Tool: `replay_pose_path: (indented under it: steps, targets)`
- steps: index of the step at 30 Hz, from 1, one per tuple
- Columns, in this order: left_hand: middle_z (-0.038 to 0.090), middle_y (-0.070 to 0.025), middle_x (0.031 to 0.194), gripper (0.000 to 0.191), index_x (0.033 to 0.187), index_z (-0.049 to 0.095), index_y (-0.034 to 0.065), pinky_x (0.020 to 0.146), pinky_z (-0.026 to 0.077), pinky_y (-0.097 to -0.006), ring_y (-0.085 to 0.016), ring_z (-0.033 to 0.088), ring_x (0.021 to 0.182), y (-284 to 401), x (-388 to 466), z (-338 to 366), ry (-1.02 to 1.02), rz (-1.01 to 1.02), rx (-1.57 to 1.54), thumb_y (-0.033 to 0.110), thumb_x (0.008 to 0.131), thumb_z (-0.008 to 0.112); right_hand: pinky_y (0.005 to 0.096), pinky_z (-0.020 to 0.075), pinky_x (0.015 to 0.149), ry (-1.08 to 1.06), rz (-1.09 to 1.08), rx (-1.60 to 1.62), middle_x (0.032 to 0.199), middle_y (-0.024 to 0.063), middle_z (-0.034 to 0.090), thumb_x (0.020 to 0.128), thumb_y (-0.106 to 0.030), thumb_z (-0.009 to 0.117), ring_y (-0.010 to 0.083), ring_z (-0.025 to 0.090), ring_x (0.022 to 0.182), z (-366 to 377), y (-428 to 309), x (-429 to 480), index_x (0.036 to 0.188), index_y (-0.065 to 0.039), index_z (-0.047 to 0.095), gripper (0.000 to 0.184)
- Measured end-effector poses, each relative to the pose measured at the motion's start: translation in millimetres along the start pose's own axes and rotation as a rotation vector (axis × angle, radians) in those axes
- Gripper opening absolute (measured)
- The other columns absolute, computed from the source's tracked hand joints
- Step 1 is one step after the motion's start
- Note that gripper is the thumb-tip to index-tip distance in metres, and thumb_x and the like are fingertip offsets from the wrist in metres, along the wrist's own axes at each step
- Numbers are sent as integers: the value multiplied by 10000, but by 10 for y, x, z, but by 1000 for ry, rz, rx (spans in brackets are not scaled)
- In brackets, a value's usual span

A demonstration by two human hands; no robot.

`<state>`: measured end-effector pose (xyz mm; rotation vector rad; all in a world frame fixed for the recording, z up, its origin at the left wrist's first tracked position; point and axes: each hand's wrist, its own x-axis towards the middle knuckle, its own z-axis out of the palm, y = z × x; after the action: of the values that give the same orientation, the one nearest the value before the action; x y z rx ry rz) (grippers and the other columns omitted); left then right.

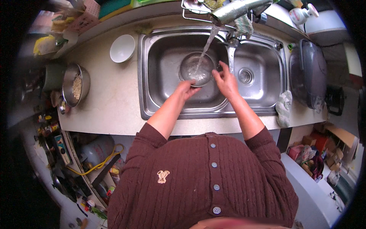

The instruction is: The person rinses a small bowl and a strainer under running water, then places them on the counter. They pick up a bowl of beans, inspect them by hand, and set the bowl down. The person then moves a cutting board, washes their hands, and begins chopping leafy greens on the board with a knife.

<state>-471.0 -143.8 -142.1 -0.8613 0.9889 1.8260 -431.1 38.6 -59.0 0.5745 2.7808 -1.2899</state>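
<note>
A round metal bowl (188, 66) sits in the larger left basin (161, 63) of a steel double sink. Water (211, 39) pours into it from the faucet (236, 13), and the surface inside is rippled. At the bowl's near rim is my left hand (185, 89), its fingertips touching the edge; how firmly they grip is unclear. My right hand (227, 81) hovers just right of the bowl, fingers spread with nothing between them. The smaller right basin (264, 61) has a drain strainer (246, 76) at its bottom.
Left of the sink stands a white bowl (122, 48). Farther left, a steel bowl (83, 94) holds pale pieces of food (76, 87). A cloth (284, 110) lies by the sink's right corner, near a dark plastic basin (310, 74). Behind the faucet is a wire rack (194, 19).
</note>
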Motion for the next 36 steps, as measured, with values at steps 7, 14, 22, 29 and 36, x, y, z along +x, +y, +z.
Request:
replay_pose_path:
  steps: [7,14,22,29,36]
  targets:
    - [556,-156,1071,287,1164,491,-12,699,616,-359,-271,597,928,-137,-149,85,86,-9,184,50,885,467,275,526,687,-607,330,1089,870,97,669,961,-325,492,170,649,761,206,-684,220,1018,-12,595,335]
    - [633,-156,1050,292,1181,526,39,601,609,-372,-288,679,741,198,-302,443,54,216,317,136,908,488,263,495,665,179,-411,236,903,61,663,920,-170,592,132,614,742,-395,-686,360,965,-22,656,168]
    - [583,-113,1203,467,1266,522,217,848,511,-387,-302,600,1049,526,-680,370,388,1135,1274,75,821,523,404,502,703,79,-584,-472,992,112,656,896,-287,589,307,647,817,-641,-597,737,1099,-122,611,263]
    - [577,-73,1188,477,1248,549,265,851,523,-353,-282,594,1049,872,-1140,244,304,1860,1421,135,789,566,445,489,675,38,-599,-395,857,130,674,891,-420,556,333,648,842,-712,-465,1101,1041,-179,624,292]
    - [576,-52,1193,509,1247,560,251,870,527,-335,-253,593,1046,829,-1411,72,381,1984,1307,148,749,597,464,501,739,179,-520,-480,1005,145,667,907,-352,538,373,642,875,-682,-607,1062,1192,-237,558,309]
